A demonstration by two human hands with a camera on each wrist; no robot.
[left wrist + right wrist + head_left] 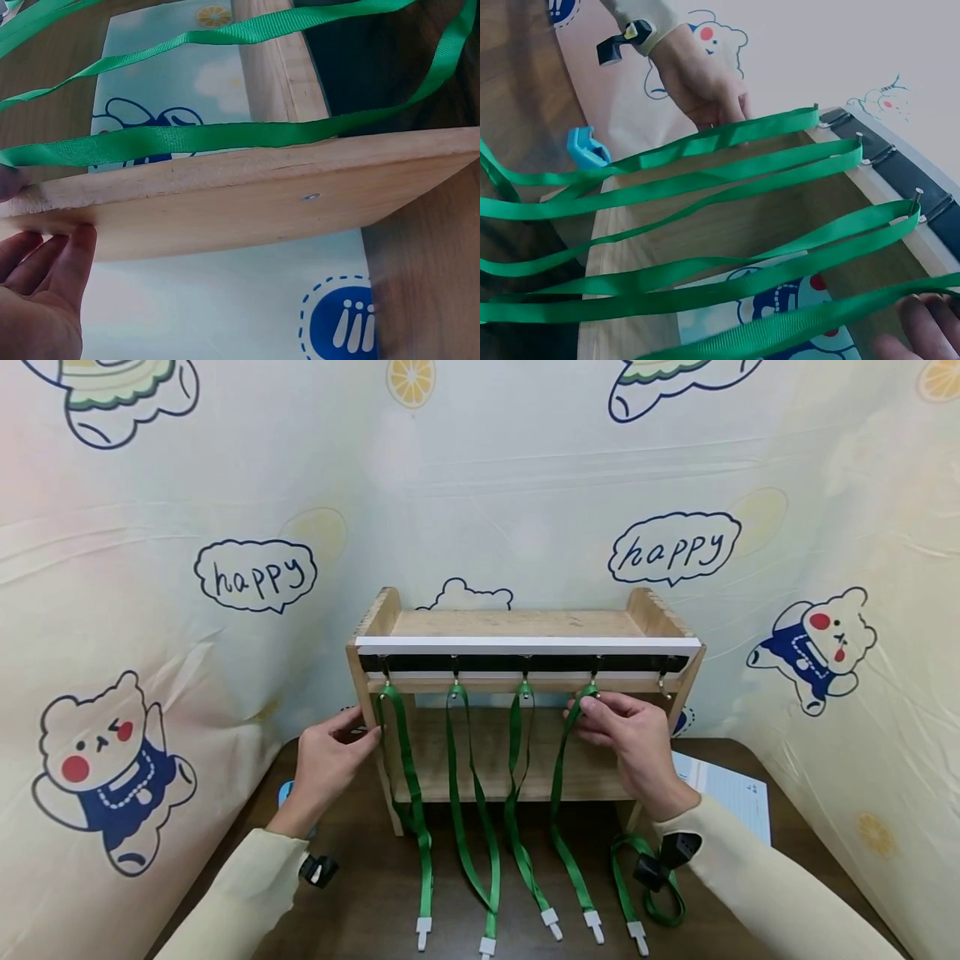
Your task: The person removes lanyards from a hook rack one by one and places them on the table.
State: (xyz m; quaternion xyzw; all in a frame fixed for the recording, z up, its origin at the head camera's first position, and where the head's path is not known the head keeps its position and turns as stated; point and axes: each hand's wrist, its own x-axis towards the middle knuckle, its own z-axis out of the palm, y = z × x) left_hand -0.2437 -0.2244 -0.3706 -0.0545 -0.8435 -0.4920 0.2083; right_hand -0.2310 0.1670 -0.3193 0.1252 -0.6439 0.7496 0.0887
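Note:
A small wooden rack point(480, 752) stands on the table, with metal hooks along a black strip under its white front edge. Green lanyards point(408, 735) with white clips hang from all the hooks but the rightmost. At the rack's left side panel, my left hand point(326, 764) grips the edge, fingers point(71, 262) against the outer face. My right hand point(637, 743) pinches the top of the fourth lanyard point(564, 768) just below its hook. One more lanyard point(667, 902) lies loosely looped on the table under my right wrist. The rightmost hook point(663, 683) carries nothing.
Right of the rack lies a pale printed sheet or notebook point(731, 789). A blue object point(589, 148) sits on the table left of the rack, partly behind my left arm in the head view. Behind everything hangs a cartoon-printed cloth point(480, 468).

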